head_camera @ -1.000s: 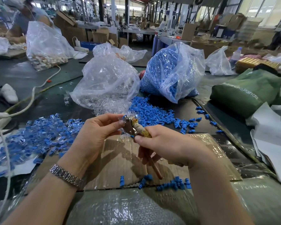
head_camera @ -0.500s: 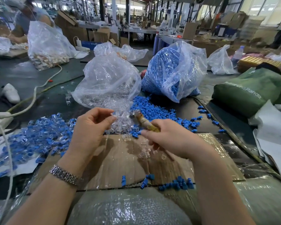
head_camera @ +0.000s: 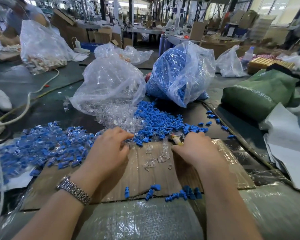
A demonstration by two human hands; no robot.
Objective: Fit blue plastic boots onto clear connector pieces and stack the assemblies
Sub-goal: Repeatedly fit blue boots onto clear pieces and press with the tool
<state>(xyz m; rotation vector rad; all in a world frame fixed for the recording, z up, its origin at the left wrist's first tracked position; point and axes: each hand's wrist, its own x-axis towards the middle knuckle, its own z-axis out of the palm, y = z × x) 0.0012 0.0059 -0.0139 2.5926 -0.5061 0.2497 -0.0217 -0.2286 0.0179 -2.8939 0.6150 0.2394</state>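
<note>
I see my left hand point(head_camera: 109, 149) low over the table, palm down. Its fingers point(head_camera: 123, 135) are a bit spread and bent, and the tips reach into the edge of the loose clear connector pieces point(head_camera: 121, 122). I cannot tell if they pinch one.

My right hand point(head_camera: 197, 149) is palm down too. Its fingers are curled round a small wooden-handled tool point(head_camera: 177, 140), and only the yellowish tip sticks out by the thumb.

Between my hands, a few clear pieces point(head_camera: 156, 160) lie on a sheet of cardboard point(head_camera: 145, 177) with shiny tape on it. Just past my hands is a heap of loose blue boots point(head_camera: 159, 118). A few more blue boots point(head_camera: 180, 194) sit at the near edge of the cardboard.

To my left is a big pile of finished assemblies point(head_camera: 42, 146), blue and clear together.

Farther back stand a clear bag of connectors point(head_camera: 111, 84) and a bag of blue boots point(head_camera: 180, 73), side by side. A green bag point(head_camera: 260, 92) lies off to the right. A metal watch point(head_camera: 74, 189) is on my left wrist.
</note>
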